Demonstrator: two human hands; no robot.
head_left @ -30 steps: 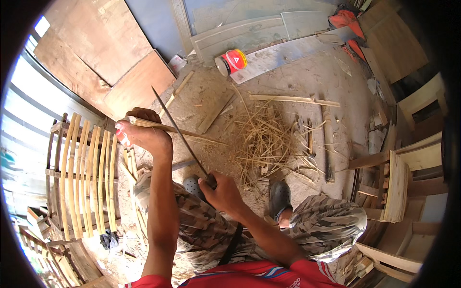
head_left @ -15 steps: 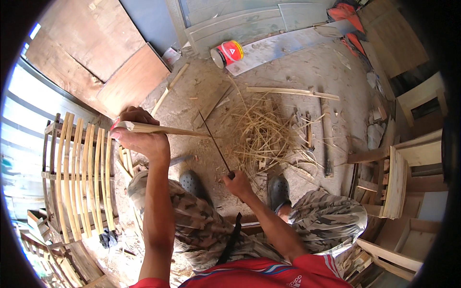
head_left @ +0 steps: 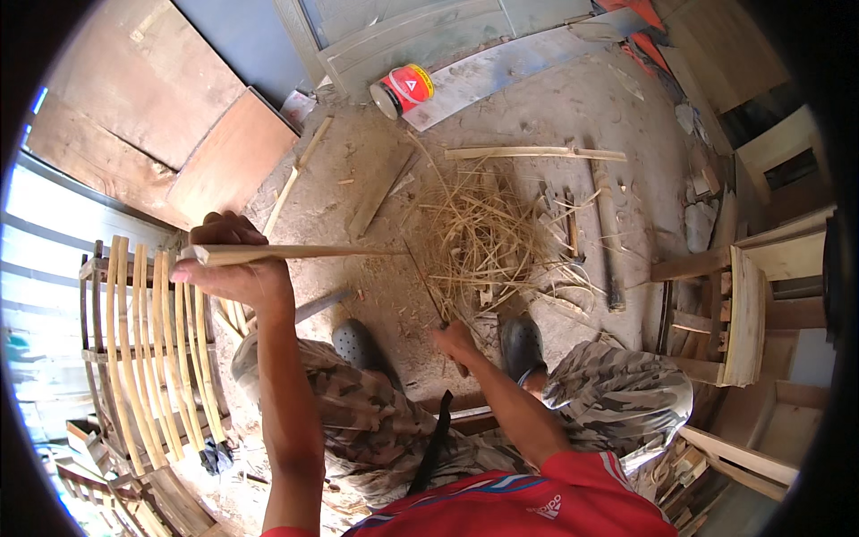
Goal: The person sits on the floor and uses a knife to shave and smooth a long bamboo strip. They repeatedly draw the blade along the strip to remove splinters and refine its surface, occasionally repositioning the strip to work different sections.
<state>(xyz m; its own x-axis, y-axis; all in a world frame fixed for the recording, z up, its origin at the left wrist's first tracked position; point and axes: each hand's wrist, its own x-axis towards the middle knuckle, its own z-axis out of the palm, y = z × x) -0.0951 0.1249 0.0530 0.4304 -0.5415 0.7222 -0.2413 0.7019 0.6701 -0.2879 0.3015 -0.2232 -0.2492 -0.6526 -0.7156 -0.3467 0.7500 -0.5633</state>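
My left hand is raised and closed around a long pale wooden strip that points to the right, level with the floor. My right hand is lower, between my knees, gripping the handle of a long thin knife whose blade points up and away toward a heap of thin wood shavings. The knife blade is apart from the strip. My legs in camouflage trousers and dark shoes frame the dusty floor below both hands.
A slatted wooden chair frame stands at my left. A red and yellow can lies on its side at the back. Loose sticks and tools lie beyond the shavings. Wooden chair parts stand at right, plywood boards at back left.
My right hand has drawn the knife down and to the right, away from the strip it was against a second ago. My left hand keeps the strip raised.
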